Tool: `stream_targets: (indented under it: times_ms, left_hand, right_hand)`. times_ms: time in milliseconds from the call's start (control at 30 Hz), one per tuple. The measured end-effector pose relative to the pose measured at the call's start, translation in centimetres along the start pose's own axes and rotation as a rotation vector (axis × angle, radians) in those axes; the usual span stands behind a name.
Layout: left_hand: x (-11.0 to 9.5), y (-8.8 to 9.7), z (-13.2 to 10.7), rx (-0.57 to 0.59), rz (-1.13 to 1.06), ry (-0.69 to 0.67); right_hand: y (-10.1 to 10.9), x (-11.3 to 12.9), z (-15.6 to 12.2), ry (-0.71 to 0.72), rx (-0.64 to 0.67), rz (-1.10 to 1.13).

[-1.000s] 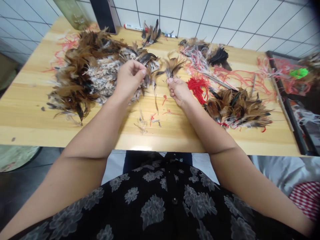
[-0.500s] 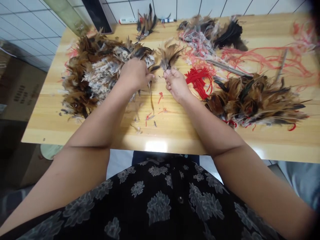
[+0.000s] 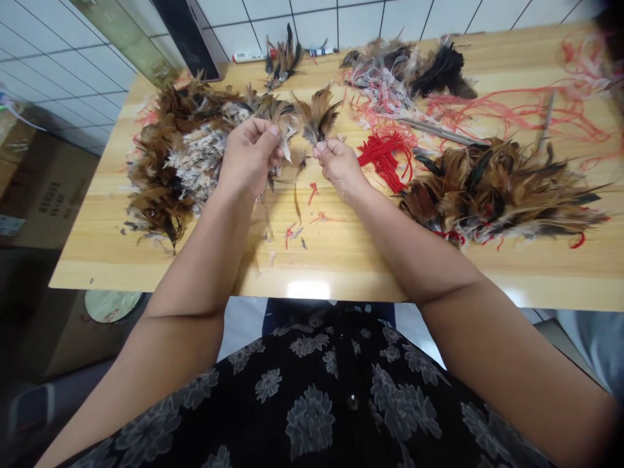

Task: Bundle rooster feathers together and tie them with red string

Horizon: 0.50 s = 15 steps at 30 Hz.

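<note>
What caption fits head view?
Right hand pinching a small brown feather bunch, left hand near a larger brown-and-white feather pile.

A dark flat device (image 3: 185, 36) is propped beside a greenish container (image 3: 130, 42); a white marker (image 3: 251, 57) is laid by the tiled wall (image 3: 314, 29).

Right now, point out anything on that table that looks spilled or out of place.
Small red scraps and a thin stray feather lie scattered on the table, apart from the brown feather pile; loose pinkish strands sprawl at the right. They look like litter. The tuft in the right hand looks undamaged.
</note>
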<state>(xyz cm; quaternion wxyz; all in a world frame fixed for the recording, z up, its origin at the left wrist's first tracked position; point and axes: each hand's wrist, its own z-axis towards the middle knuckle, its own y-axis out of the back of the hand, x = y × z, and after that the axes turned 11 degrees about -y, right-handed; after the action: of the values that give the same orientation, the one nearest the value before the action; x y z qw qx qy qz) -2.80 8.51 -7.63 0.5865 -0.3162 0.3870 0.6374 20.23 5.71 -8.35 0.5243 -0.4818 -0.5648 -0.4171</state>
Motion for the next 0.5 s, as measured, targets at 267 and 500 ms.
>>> stream_targets:
  times_ms: [267, 500]
  left_hand:
    - [1.4, -4.1, -3.1, -0.057, -0.127, -0.074]
    - [2.1, -5.1, -3.9, -0.007, -0.22, -0.097]
  right_hand:
    - [0.3, 0.8, -1.7, -0.001, -0.01, -0.08]
    - [0.3, 1.6, -2.6, -0.037, -0.066, -0.099]
